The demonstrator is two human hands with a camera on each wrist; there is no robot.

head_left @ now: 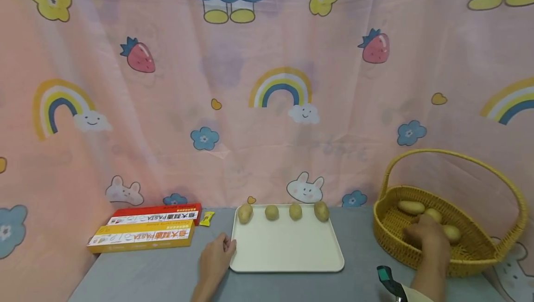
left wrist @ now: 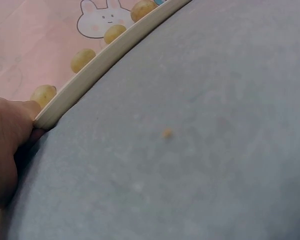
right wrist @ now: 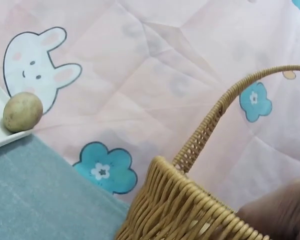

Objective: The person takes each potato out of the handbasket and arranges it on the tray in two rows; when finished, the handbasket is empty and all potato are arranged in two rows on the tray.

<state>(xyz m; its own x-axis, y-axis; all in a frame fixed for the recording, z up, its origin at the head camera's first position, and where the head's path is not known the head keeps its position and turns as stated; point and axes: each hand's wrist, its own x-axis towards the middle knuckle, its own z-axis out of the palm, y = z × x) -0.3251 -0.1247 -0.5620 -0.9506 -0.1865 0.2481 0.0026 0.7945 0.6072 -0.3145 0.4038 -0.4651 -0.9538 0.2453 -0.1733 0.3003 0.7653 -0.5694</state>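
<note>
Several potatoes [head_left: 295, 211] stand in a row along the far edge of a white rectangular tray [head_left: 288, 246]. At the tray's left side, my left hand [head_left: 217, 255] holds the rim; in the left wrist view the thumb side lies over the tray's corner. My right hand [head_left: 427, 234] reaches down into a yellow wicker basket [head_left: 448, 268] on the right, among more potatoes [head_left: 410, 207]. Its fingertips are hidden there, and I cannot tell whether they grip a potato. In the right wrist view only part of this hand [right wrist: 282, 210] shows behind the basket's rim.
Two pasta boxes, one red [head_left: 167, 210] and one yellow [head_left: 142, 237], lie at the left of the grey table [head_left: 167, 274]. A small yellow packet [head_left: 206, 219] is beside them. The basket's tall handle [head_left: 442, 152] arches over it. A patterned pink cloth [head_left: 233, 163] hangs behind.
</note>
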